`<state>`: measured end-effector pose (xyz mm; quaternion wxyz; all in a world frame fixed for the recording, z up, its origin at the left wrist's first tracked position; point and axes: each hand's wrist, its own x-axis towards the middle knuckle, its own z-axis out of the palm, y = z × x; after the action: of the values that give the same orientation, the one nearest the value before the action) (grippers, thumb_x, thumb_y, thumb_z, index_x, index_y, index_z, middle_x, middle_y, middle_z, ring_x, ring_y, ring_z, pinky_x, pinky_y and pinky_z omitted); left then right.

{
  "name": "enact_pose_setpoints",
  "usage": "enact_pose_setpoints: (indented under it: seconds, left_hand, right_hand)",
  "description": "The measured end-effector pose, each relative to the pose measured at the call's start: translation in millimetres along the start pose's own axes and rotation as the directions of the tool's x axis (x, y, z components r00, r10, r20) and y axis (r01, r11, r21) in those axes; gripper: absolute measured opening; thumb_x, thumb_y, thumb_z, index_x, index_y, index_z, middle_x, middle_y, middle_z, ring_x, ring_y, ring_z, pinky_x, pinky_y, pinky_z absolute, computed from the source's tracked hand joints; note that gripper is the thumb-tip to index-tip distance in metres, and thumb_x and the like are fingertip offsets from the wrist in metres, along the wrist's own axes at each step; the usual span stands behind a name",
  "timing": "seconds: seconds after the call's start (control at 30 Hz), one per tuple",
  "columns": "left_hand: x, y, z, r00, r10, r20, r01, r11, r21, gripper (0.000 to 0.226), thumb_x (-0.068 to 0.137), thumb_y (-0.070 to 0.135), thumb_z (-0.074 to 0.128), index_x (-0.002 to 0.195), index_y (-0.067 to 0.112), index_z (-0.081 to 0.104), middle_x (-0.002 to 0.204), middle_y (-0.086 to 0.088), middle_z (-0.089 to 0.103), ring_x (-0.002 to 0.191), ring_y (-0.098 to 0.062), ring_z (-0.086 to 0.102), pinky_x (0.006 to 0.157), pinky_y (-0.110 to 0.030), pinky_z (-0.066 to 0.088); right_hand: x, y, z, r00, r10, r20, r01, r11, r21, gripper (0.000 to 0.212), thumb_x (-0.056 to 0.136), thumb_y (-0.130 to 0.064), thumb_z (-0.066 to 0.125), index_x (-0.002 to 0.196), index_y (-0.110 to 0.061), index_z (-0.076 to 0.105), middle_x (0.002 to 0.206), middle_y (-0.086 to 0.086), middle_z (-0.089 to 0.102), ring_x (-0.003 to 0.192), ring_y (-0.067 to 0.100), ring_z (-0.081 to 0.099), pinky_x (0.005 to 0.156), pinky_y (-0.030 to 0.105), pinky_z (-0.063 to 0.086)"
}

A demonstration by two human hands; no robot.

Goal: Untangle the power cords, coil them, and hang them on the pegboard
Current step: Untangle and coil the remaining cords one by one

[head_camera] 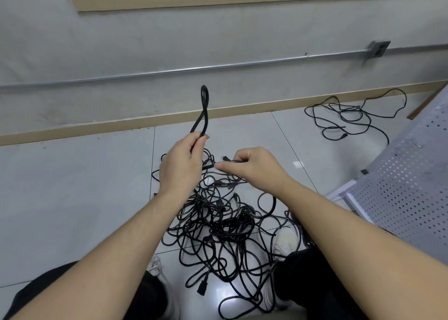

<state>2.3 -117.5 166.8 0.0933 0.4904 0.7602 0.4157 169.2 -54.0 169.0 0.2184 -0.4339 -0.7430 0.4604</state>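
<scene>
Tangled cords (218,225) heaped on floor under both hands. Left hand (180,167) grips a doubled cord loop (204,108) sticking up, probably starting a coil. Right hand (252,165) just beside it pinches the plug end (224,159), keeping it taut. Pegboard (409,181) off right.

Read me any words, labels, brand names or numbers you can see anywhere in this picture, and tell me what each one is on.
None can be read.
Cord pile on the floor: no print visible on the cords or plugs.
Folded cord loop held in the left hand: plain black, no marking visible.
Wall outlet box: too small and blurred to show any text.
Perforated metal panel: holes only, no label.
</scene>
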Motion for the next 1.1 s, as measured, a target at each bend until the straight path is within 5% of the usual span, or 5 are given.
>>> enact_pose_setpoints:
  seconds: [0.23, 0.37, 0.63, 0.93, 1.1]
  left_hand:
    - [-8.4, 1.0, 8.6, 0.963, -0.048, 0.265, 0.084, 0.988, -0.127, 0.027, 0.108, 0.042, 0.041, 0.111, 0.036, 0.068, 0.08, 0.013, 0.064, 0.079, -0.015, 0.06, 0.068, -0.03, 0.042]
    - [-18.6, 8.6, 12.3, 0.884, -0.165, 0.438, 0.251, 0.957, -0.146, 0.067, 0.102, 0.068, 0.016, 0.134, 0.033, 0.063, 0.124, -0.007, 0.07, 0.122, -0.027, 0.059, 0.104, -0.038, 0.043]
    - [-12.5, 1.7, 16.3, 0.769, -0.087, 0.634, -0.003, 0.99, 0.14, 0.036, 0.103, 0.045, 0.051, 0.073, 0.025, 0.052, 0.065, 0.007, 0.05, 0.061, -0.012, 0.047, 0.058, -0.031, 0.035]
    - [-4.8, -7.1, 8.5, 0.681, -0.295, 0.67, 0.548, 0.813, -0.199, 0.047, 0.1, 0.058, 0.051, 0.079, 0.016, 0.047, 0.07, 0.001, 0.044, 0.061, -0.012, 0.049, 0.069, -0.035, 0.059]
    - [-6.9, 8.3, 0.2, 0.569, -0.068, 0.82, 0.412, 0.886, -0.213, 0.056, 0.105, 0.059, 0.037, 0.058, 0.027, 0.031, 0.059, 0.006, 0.025, 0.049, -0.011, 0.03, 0.048, -0.023, 0.024]
  right_hand:
    - [-1.1, 0.5, -3.4, 0.999, -0.006, 0.04, -0.001, 0.985, 0.173, 0.04, 0.089, -0.044, 0.075, 0.07, -0.019, 0.05, 0.06, -0.003, 0.035, 0.05, 0.012, 0.031, 0.046, 0.024, 0.029]
    - [0.2, -2.0, -2.4, 1.0, 0.016, 0.018, -0.019, 0.991, 0.135, 0.039, 0.091, -0.048, 0.07, 0.075, -0.019, 0.048, 0.058, -0.006, 0.037, 0.05, 0.011, 0.033, 0.045, 0.022, 0.031]
    - [1.5, -0.5, -5.2, 0.992, 0.11, 0.066, -0.121, 0.973, 0.196, 0.031, 0.085, -0.035, 0.081, 0.079, -0.013, 0.058, 0.058, -0.003, 0.036, 0.045, 0.007, 0.032, 0.041, 0.017, 0.03]
    - [3.9, -5.5, -18.5, 0.98, 0.171, 0.099, -0.194, 0.923, 0.331, 0.04, 0.089, -0.042, 0.074, 0.066, -0.025, 0.046, 0.057, -0.012, 0.04, 0.049, 0.007, 0.033, 0.043, 0.019, 0.028]
    - [5.6, -7.5, -27.4, 0.981, 0.074, -0.18, -0.006, 0.937, 0.351, 0.036, 0.087, -0.041, 0.078, 0.074, -0.02, 0.051, 0.056, -0.011, 0.034, 0.049, 0.007, 0.028, 0.044, 0.018, 0.026]
